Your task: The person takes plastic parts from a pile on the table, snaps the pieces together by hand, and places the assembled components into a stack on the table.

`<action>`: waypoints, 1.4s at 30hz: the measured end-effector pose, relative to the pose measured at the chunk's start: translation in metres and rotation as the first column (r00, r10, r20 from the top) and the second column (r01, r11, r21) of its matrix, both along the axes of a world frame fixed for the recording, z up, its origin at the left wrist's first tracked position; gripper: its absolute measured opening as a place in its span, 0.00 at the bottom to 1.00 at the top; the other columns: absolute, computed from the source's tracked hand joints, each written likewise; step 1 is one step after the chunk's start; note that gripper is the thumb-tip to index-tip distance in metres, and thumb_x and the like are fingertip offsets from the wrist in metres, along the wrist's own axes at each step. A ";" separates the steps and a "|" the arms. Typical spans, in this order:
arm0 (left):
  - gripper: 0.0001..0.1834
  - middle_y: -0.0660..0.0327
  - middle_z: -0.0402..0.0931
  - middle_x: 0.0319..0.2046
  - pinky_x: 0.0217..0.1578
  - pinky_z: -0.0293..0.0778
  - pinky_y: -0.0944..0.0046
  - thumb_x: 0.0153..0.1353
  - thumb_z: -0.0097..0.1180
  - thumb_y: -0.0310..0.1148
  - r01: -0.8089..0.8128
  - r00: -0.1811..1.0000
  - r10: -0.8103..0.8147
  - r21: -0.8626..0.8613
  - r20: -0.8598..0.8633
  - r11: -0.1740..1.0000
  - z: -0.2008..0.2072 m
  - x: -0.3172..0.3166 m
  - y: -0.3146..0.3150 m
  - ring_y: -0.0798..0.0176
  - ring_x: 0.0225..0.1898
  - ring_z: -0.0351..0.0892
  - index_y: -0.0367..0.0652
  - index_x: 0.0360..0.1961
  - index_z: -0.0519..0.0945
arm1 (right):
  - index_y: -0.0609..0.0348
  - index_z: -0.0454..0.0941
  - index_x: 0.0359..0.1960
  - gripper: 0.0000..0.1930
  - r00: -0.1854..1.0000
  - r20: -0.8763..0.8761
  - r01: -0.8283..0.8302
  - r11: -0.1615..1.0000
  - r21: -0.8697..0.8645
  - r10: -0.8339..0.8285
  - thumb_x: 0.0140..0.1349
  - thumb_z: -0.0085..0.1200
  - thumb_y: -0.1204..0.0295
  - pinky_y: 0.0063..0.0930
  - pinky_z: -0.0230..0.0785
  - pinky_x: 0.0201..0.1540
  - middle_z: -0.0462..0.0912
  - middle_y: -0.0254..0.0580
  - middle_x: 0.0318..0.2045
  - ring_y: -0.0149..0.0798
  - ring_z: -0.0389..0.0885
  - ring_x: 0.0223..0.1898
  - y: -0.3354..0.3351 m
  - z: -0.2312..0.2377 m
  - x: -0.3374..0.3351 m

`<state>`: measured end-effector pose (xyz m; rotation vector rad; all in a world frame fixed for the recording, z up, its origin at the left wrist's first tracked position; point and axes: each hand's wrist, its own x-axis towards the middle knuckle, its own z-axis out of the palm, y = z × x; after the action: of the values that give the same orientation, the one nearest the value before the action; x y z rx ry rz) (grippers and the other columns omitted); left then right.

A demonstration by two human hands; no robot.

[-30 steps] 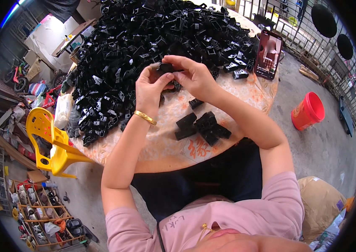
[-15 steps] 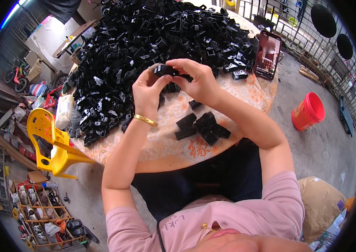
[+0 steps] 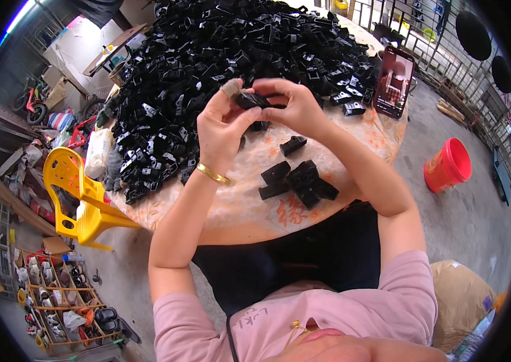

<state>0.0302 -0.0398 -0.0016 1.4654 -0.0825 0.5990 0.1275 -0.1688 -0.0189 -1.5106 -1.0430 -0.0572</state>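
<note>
Between both hands, above the table, is a small black plastic part (image 3: pixel 250 101). My left hand (image 3: pixel 222 120), with a wrapped fingertip and a gold bangle at the wrist, pinches its left side. The fingers of my right hand (image 3: pixel 294 108) close on its right end. Behind them rises a big pile of black plastic parts (image 3: pixel 207 54). One loose black part (image 3: pixel 293 145) lies on the patterned tablecloth (image 3: pixel 237 205), below my right hand. Nearer to me sits a small cluster of similar black parts (image 3: pixel 302 178).
At the table's right edge a phone (image 3: pixel 394 82) stands propped up with its screen lit. A red bucket (image 3: pixel 447 166) is on the floor to the right. On the left are a yellow plastic chair (image 3: pixel 86 199) and, lower, a shoe rack (image 3: pixel 65 308).
The black part has been turned between my fingers and now shows a darker, slanted side. Both hands stay closed on it. The whole view has shifted slightly.
</note>
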 end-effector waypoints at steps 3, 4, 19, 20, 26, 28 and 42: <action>0.32 0.54 0.76 0.39 0.41 0.73 0.72 0.48 0.58 0.17 0.056 0.998 -0.055 0.079 -0.020 0.995 0.002 0.000 0.003 0.69 0.38 0.76 0.29 0.55 0.61 | 0.65 0.73 0.47 0.20 0.949 -0.214 -0.250 0.966 -0.060 0.232 0.50 0.61 0.77 0.23 0.72 0.44 0.81 0.39 0.36 0.29 0.78 0.37 -0.005 -0.002 0.007; 0.31 0.54 0.76 0.39 0.41 0.73 0.71 0.49 0.57 0.17 0.072 0.997 -0.071 0.095 -0.010 0.993 0.003 0.000 0.003 0.69 0.38 0.76 0.30 0.55 0.61 | 0.67 0.77 0.39 0.15 0.951 -0.212 -0.226 0.974 0.017 0.224 0.49 0.62 0.76 0.18 0.71 0.38 0.82 0.41 0.31 0.24 0.78 0.34 -0.003 -0.002 0.005; 0.20 0.62 0.76 0.26 0.33 0.70 0.71 0.53 0.57 0.29 0.548 0.826 -0.300 0.556 -0.476 0.625 -0.005 -0.010 -0.003 0.74 0.28 0.71 0.40 0.48 0.71 | 0.55 0.80 0.31 0.08 0.879 0.462 0.434 0.593 -0.678 -0.115 0.47 0.55 0.73 0.32 0.71 0.37 0.81 0.42 0.30 0.44 0.79 0.33 -0.065 0.035 0.045; 0.16 0.62 0.76 0.26 0.31 0.69 0.71 0.54 0.57 0.31 0.558 0.821 -0.294 0.580 -0.489 0.593 -0.010 -0.006 -0.001 0.74 0.28 0.71 0.39 0.44 0.73 | 0.54 0.80 0.32 0.11 0.872 0.477 0.468 0.475 -0.745 -0.112 0.44 0.54 0.77 0.35 0.71 0.41 0.81 0.44 0.34 0.47 0.78 0.38 -0.066 0.034 0.046; 0.17 0.57 0.72 0.35 0.45 0.66 0.60 0.48 0.61 0.37 -0.219 0.967 0.196 0.929 0.165 0.299 -0.028 0.011 0.004 0.53 0.39 0.67 0.39 0.38 0.78 | 0.59 0.79 0.32 0.14 0.867 0.495 0.419 0.448 -0.790 0.062 0.38 0.59 0.74 0.33 0.71 0.41 0.81 0.45 0.31 0.46 0.79 0.37 -0.055 0.012 0.050; 0.19 0.57 0.71 0.38 0.46 0.65 0.60 0.47 0.61 0.38 -0.265 0.947 0.241 0.939 0.211 0.220 -0.033 0.014 0.006 0.53 0.42 0.66 0.40 0.39 0.78 | 0.64 0.79 0.28 0.16 0.914 0.387 0.245 0.590 -0.770 0.126 0.37 0.64 0.68 0.32 0.72 0.36 0.80 0.48 0.26 0.47 0.80 0.31 -0.048 0.016 0.042; 0.18 0.63 0.73 0.37 0.45 0.65 0.59 0.40 0.63 0.31 -0.214 0.976 0.030 0.942 0.214 0.258 -0.045 0.030 -0.009 0.56 0.43 0.68 0.46 0.37 0.78 | 0.56 0.80 0.33 0.13 0.811 0.554 0.518 0.671 -0.531 -0.188 0.44 0.49 0.80 0.34 0.70 0.41 0.79 0.42 0.30 0.47 0.77 0.36 -0.035 0.018 0.056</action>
<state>0.0601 -0.0485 -0.0463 2.6872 -0.5647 0.8539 0.1832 -0.2035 -0.0005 -2.4553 -1.1733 -0.3821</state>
